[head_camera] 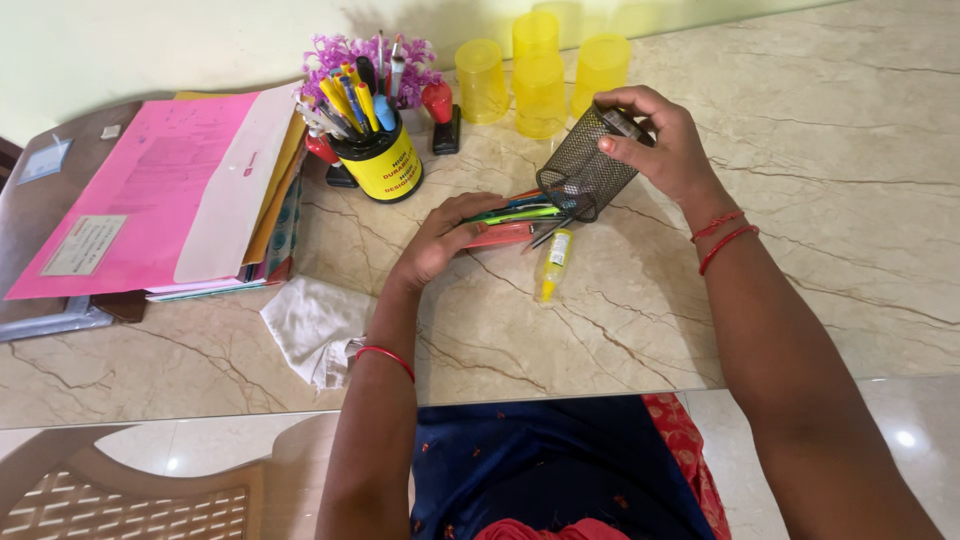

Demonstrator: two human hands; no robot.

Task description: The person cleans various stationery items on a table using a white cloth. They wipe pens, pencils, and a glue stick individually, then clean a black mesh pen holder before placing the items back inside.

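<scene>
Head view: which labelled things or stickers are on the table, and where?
Black round pen pot, behind the left hand: yellow label band.
Pink folder, far left atop the stack: pale rectangular sticker near its lower corner.
Small yellow tube, below the tipped mesh cup: white label.

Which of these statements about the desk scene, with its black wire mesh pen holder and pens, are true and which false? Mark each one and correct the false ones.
1. The right hand holds the black wire mesh pen holder tipped on its side. True.
2. The left hand rests on a bundle of pens lying on the marble tabletop. True.
3. The translucent yellow plastic cups lie beside the white cloth. False: they stand at the table's far edge, by the wall.
4. The black-and-yellow round pen pot is empty. False: it is full of pens.
5. The pink paper folder tops a stack at the left. True.
</scene>
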